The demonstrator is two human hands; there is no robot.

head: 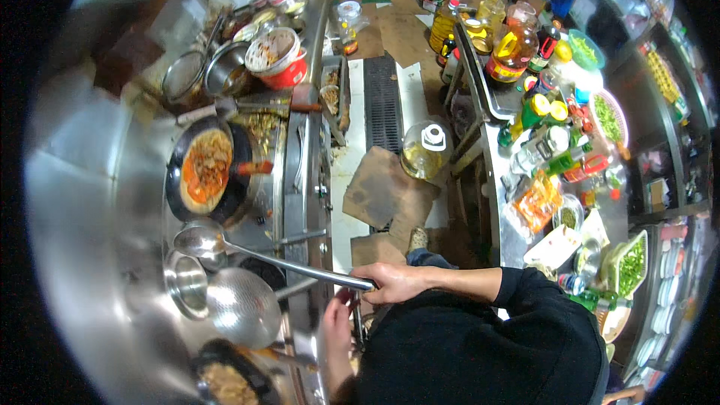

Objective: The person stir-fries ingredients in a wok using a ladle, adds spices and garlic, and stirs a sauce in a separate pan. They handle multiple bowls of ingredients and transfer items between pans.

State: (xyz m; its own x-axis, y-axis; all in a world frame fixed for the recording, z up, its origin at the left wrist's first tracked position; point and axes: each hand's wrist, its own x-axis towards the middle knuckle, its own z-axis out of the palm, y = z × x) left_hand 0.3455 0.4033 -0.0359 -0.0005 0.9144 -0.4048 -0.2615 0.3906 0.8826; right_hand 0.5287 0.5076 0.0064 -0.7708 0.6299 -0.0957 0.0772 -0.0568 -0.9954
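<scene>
My right hand [388, 283] is closed round the end of a long metal ladle's handle. The ladle's bowl [199, 239] hangs over the range, just below a black wok [239, 149]. In that wok lies food in red sauce with browned slices [208, 166]. Lower and to the left, my left hand [337, 318] is blurred by the range's front edge; whether it grips anything cannot be told. A perforated metal strainer [244, 306] rests beside a steel bowl [188, 284]. Farther down, a second wok [205, 357] holds pale brown food [228, 385].
A red-and-white bucket [275, 59], a metal basin and a mesh strainer [183, 76] stand at upper left. A large oil jug [426, 149] sits on the floor near flattened cardboard [374, 188]. Bottles and greens crowd the right table. Another person's hand [624, 395] shows lower right.
</scene>
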